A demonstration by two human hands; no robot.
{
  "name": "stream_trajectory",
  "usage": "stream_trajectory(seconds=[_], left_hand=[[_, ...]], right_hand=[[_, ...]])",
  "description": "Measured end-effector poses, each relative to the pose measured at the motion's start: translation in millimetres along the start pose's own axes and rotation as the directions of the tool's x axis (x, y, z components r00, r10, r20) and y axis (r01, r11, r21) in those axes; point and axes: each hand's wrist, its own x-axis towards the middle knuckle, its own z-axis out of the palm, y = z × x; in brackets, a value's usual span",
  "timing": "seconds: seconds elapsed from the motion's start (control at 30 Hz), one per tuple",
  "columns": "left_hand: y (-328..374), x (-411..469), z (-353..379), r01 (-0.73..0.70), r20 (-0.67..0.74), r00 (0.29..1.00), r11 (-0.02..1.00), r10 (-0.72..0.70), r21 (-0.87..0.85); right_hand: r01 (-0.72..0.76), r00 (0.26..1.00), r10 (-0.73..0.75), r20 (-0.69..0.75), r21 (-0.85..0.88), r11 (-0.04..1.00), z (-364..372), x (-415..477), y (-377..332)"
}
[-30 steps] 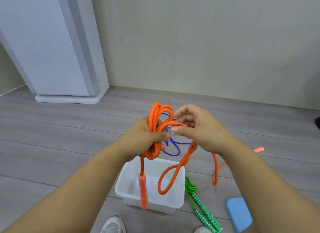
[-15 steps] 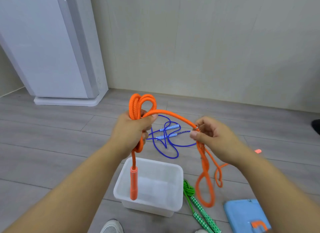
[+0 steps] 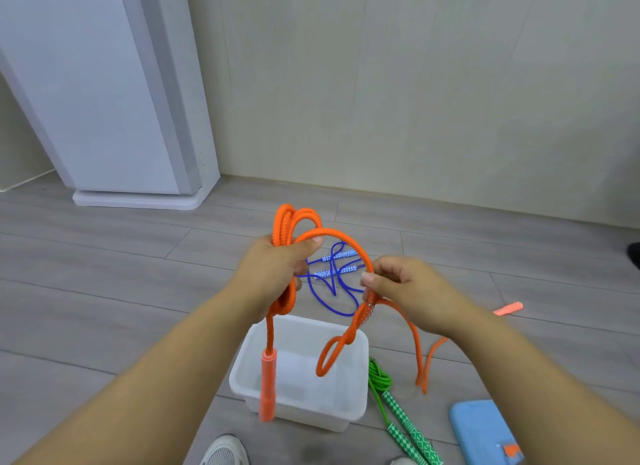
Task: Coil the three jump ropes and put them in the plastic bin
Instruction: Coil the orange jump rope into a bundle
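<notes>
**Head view, the only view.** The left hand (image 3: pixel 273 274) was closed round a bundle of loops of the orange rope (image 3: pixel 287 222), with the thumb clamped over the strands. The loops stood roughly upright, rising above the fist and hanging below it. One orange handle (image 3: pixel 268 385) dangled straight down from that fist, in front of the left part of the plastic bin (image 3: pixel 311 412).

From the bundle a single strand arched up and over to the right hand (image 3: pixel 408 288), which pinched it between thumb and fingertips. Below the pinch the rope dropped in a small twisted loop above the bin's open top. A further length trailed rightward along the floor toward the second handle (image 3: pixel 509 308), well apart.

Assessment: the uncoiled slack lay wholly on the right hand's side, so the next wrap would need feeding leftward onto the bundle. The bin sat directly below both hands — none of the three ropes was yet in it.

The blue rope (image 3: pixel 332 291) lay loose on the floor beyond the bin. The green rope (image 3: pixel 379 378) lay bunched just beside its right wall.
</notes>
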Motion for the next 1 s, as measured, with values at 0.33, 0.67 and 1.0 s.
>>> stream_trajectory(seconds=[0.33,0.67,1.0], left_hand=[[-5,-5,7,0.034,0.114,0.993,0.999,-0.029,-0.042],[-17,-6,23,-0.138,0.028,0.99,0.99,0.138,0.016],[-14,-7,31,-0.246,-0.074,0.966,0.969,0.246,0.013]], right_hand=[[-0.022,0.999,0.018,-0.035,-0.14,0.99,11,-2,-2],[0.07,0.953,-0.07,-0.295,-0.01,0.997,9,-5,-11],[0.132,0.971,-0.18,-0.157,-0.276,0.952,22,-1,-37]])
